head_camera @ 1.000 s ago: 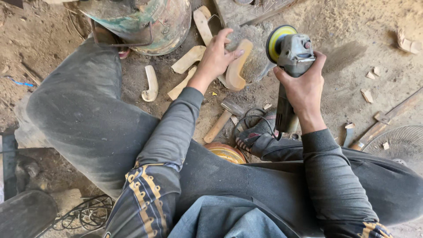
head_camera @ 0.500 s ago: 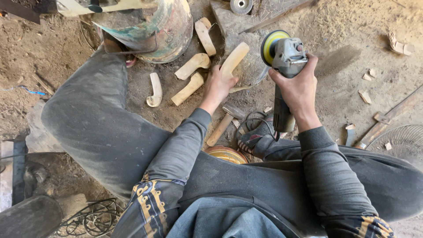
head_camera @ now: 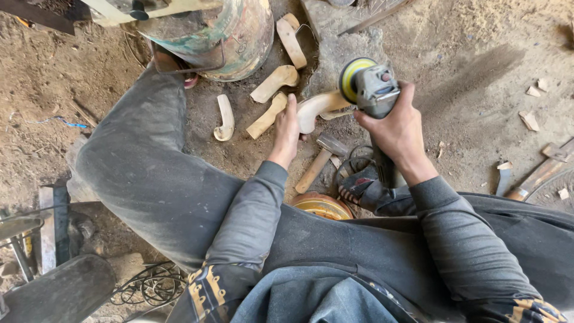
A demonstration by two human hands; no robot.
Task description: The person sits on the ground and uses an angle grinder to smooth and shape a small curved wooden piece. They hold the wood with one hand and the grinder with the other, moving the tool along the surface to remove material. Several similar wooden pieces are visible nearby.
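Observation:
My left hand (head_camera: 286, 130) grips a pale curved wooden piece (head_camera: 317, 108), held out in front of me above the dirt floor. My right hand (head_camera: 397, 128) is closed around the body of a grey angle grinder (head_camera: 373, 90). Its yellow-edged disc (head_camera: 351, 76) sits right against the far end of the wooden piece. I am seated on the ground with my legs in dark trousers spread to either side.
Several more curved wooden blanks (head_camera: 275, 84) lie on the dirt beyond my left hand. A hammer (head_camera: 323, 158) lies below the held piece, beside a round yellow tin (head_camera: 323, 206). A worn metal drum (head_camera: 230, 36) stands at the top. Wood scraps (head_camera: 529, 119) lie at right; cables (head_camera: 152, 284) coil at lower left.
My left hand has brought the wooden piece rightwards and turned it against the grinder disc. The grinder has stayed in my right hand, shifting slightly lower.

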